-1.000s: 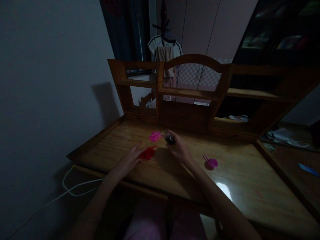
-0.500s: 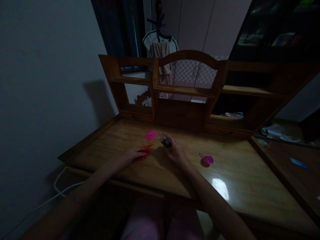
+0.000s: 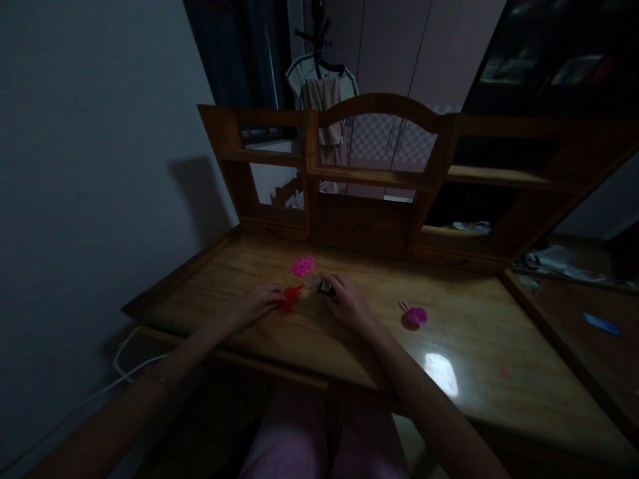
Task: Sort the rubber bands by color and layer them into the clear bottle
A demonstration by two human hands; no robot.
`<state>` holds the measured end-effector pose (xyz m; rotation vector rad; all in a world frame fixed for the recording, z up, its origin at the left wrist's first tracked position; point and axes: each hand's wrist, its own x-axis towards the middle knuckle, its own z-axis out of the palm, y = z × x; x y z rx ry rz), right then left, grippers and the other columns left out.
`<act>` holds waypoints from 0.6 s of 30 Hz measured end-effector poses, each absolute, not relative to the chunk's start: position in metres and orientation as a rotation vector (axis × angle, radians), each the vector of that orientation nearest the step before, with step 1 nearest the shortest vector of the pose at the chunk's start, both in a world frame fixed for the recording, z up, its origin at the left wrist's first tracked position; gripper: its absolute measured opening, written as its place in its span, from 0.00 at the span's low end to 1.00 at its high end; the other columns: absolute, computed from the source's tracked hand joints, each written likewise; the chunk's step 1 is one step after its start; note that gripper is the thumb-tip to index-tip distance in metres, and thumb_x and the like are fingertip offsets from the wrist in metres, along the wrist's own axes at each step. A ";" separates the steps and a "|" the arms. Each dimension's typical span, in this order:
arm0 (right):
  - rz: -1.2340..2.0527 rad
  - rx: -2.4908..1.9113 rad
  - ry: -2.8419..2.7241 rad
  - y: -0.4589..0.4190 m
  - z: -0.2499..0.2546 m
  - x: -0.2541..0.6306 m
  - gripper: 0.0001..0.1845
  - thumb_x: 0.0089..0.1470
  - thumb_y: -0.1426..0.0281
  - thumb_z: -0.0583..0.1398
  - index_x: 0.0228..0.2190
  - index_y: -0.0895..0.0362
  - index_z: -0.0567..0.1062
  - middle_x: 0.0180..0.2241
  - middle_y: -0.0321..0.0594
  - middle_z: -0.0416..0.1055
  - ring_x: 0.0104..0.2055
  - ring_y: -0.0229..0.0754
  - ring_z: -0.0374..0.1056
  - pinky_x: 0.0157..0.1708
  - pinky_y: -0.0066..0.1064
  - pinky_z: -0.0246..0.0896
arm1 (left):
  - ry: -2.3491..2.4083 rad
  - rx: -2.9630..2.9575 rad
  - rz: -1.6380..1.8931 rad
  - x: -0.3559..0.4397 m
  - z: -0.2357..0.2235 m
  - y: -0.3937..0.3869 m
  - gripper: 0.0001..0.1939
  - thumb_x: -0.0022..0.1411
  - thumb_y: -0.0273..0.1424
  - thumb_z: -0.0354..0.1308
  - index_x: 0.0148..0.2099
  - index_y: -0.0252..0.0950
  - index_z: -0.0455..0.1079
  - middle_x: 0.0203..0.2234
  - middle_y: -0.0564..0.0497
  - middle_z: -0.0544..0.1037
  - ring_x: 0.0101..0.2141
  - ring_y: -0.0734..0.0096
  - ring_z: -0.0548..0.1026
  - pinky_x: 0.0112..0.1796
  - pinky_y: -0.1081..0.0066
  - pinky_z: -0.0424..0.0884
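Note:
My right hand (image 3: 352, 305) is wrapped round a small clear bottle (image 3: 318, 285) with a dark label, tilted on its side with its clear end pointing left. My left hand (image 3: 264, 299) is closed at the left edge of a bright red thing (image 3: 289, 299); blur and dim light hide its exact kind. The bottle's clear end is close to the red thing's upper right. Just behind them lies a loose pile of small pink pieces (image 3: 303, 266) on the wooden desk (image 3: 359, 362).
A pink cup with a loop handle (image 3: 416, 316) stands to the right on the desk. A wooden shelf unit (image 3: 369, 178) rises along the back edge. White cables (image 3: 117, 384) hang at the left front. Further right, a blue object (image 3: 602, 324) lies on another surface.
The bottle has shifted left and tipped flatter, bringing its clear end near the red thing. My left hand has moved slightly left and up, showing more of the red thing.

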<state>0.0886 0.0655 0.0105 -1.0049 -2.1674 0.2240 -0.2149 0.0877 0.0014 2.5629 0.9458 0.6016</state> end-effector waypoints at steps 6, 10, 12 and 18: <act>0.169 -0.924 -2.207 0.065 0.005 0.084 0.34 0.54 0.80 0.57 0.60 0.49 0.63 0.53 0.45 0.66 0.55 0.47 0.63 0.54 0.42 0.61 | 1.234 2.388 0.696 -0.213 0.002 0.081 0.14 0.66 0.36 0.53 0.46 0.39 0.78 0.39 0.47 0.78 0.39 0.66 0.76 0.41 0.70 0.71; 0.145 -0.958 -2.219 0.065 0.004 0.084 0.36 0.53 0.81 0.57 0.61 0.48 0.61 0.54 0.45 0.66 0.55 0.47 0.63 0.55 0.42 0.60 | 1.433 2.062 0.930 -0.207 0.009 0.077 0.15 0.58 0.41 0.60 0.41 0.37 0.80 0.39 0.45 0.80 0.39 0.62 0.78 0.39 0.70 0.73; 0.135 -0.968 -2.223 0.065 0.004 0.085 0.36 0.53 0.80 0.57 0.61 0.47 0.61 0.54 0.45 0.66 0.55 0.47 0.63 0.54 0.42 0.60 | 1.472 1.861 1.013 -0.203 0.014 0.076 0.16 0.54 0.42 0.64 0.40 0.37 0.80 0.38 0.45 0.82 0.38 0.60 0.78 0.37 0.70 0.74; 0.111 -0.985 -2.275 0.066 0.004 0.082 0.35 0.55 0.78 0.57 0.63 0.48 0.60 0.54 0.45 0.66 0.55 0.47 0.62 0.55 0.42 0.60 | 1.416 1.470 0.988 -0.183 0.024 0.065 0.22 0.49 0.43 0.68 0.42 0.33 0.80 0.35 0.43 0.83 0.33 0.61 0.80 0.34 0.68 0.74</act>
